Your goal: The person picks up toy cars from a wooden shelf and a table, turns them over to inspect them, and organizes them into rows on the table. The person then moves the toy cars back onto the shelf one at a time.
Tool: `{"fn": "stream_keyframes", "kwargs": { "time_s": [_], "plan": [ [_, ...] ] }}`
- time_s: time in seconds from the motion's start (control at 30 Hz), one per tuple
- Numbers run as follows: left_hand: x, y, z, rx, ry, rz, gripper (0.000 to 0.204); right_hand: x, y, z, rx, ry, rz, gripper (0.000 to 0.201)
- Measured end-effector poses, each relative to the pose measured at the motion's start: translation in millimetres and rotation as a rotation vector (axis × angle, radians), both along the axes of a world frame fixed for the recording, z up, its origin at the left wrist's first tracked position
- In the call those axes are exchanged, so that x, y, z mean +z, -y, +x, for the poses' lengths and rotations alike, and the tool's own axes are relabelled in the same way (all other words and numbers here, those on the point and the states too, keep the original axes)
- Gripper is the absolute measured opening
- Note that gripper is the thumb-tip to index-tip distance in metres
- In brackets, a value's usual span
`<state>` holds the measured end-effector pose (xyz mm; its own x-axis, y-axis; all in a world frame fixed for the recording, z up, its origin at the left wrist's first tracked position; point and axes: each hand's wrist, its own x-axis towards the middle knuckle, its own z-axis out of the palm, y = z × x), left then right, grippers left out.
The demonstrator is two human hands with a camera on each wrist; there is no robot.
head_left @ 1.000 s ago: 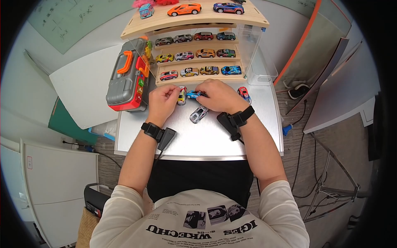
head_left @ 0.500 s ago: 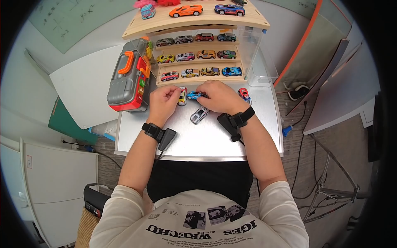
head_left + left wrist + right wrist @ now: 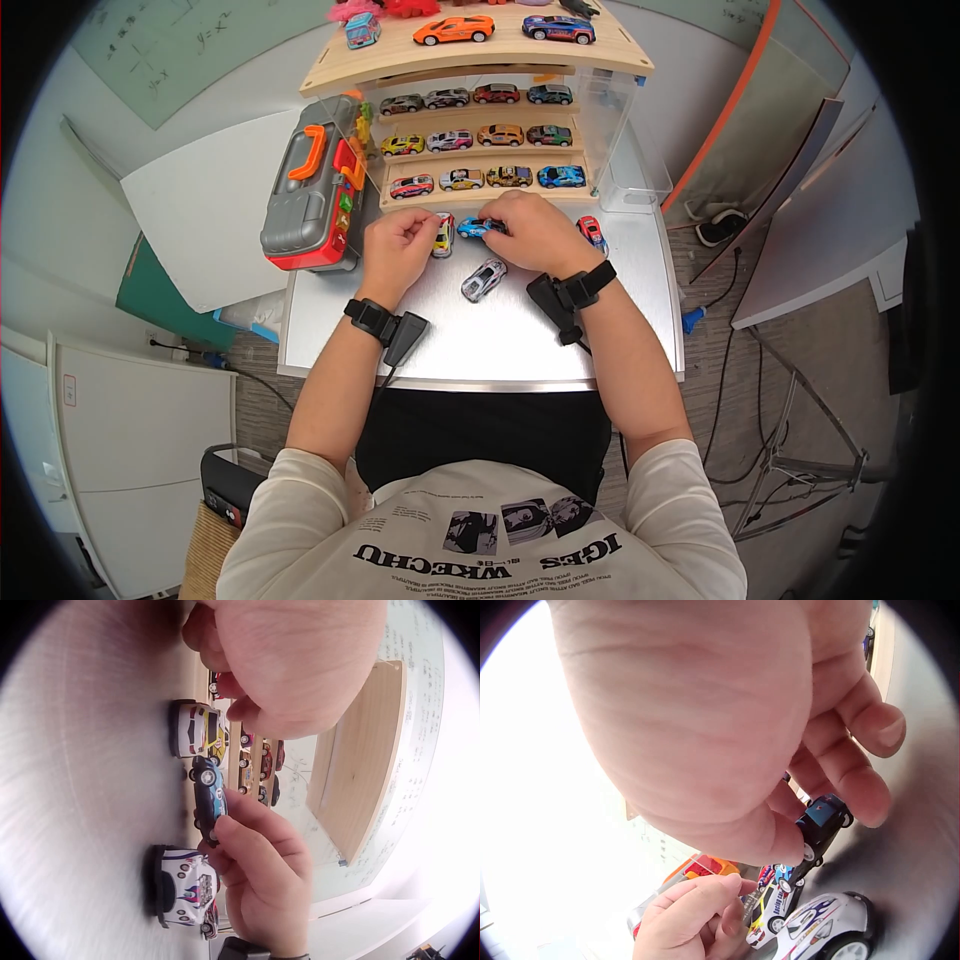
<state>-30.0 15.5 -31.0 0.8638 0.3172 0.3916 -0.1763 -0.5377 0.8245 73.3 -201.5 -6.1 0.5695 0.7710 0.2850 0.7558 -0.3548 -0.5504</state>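
Observation:
In the head view, the right hand (image 3: 540,235) pinches a blue toy car (image 3: 479,227) between thumb and fingers, low over the metal tabletop; in the left wrist view this blue car (image 3: 210,791) looks tilted. To its left a white, yellow and red car (image 3: 443,236) stands on the tabletop. Beside that car is the left hand (image 3: 397,250), its fingers loosely curled and apparently holding nothing; whether a fingertip touches the car is unclear. A white patterned car (image 3: 485,281) stands nearer the person. The right wrist view shows the right thumb against the dark end of the pinched car (image 3: 821,829).
A wooden shelf (image 3: 480,203) with rows of toy cars stands behind the hands. More cars, including an orange car (image 3: 454,30), are on its top. A grey toolbox (image 3: 300,200) is at left. At right are a red car (image 3: 592,234) and a clear bin (image 3: 640,190).
The blue car has shifted slightly to the right in the right hand, away from the white and yellow car, and more of it shows. The left hand stays in nearly the same place.

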Motion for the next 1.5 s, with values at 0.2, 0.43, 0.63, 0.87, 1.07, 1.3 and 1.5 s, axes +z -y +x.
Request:
{"fn": "stream_keyframes", "kwargs": {
  "time_s": [0.2, 0.43, 0.63, 0.87, 1.07, 1.3, 1.5],
  "plan": [
    [15.6, 6.6, -3.5, 0.011, -0.130, 0.249, 0.038, -2.4, 1.7, 1.6, -0.019, 0.002, -0.023, 0.031],
    [6.6, 3.2, 1.3, 0.048, -0.049, 0.362, 0.050, -3.0, 1.3, 2.3, -0.038, -0.014, -0.019, 0.032],
    [-3.0, -1.5, 1.6, 0.032, -0.053, 0.064, 0.039, -4.7, 1.4, 5.5, -0.045, 0.012, 0.003, 0.030],
    [-9.6, -6.1, 3.2, 0.021, -0.014, -0.004, 0.041, -3.4, 1.8, 4.7, -0.074, -0.004, -0.004, 0.028],
    [-7.1, -5.5, 4.0, 0.104, 0.011, 0.044, 0.034, -6.0, 1.3, 6.1, -0.071, -0.009, 0.008, 0.027],
    [-5.5, -7.5, 1.1, 0.169, -0.006, 0.188, 0.034, -8.2, 0.7, 7.3, -0.071, -0.038, 0.023, 0.029],
    [23.1, 0.1, -13.7, 0.276, -0.177, 0.550, 0.027, -6.9, 0.8, 5.8, -0.080, -0.049, 0.033, 0.030]
  ]
}}
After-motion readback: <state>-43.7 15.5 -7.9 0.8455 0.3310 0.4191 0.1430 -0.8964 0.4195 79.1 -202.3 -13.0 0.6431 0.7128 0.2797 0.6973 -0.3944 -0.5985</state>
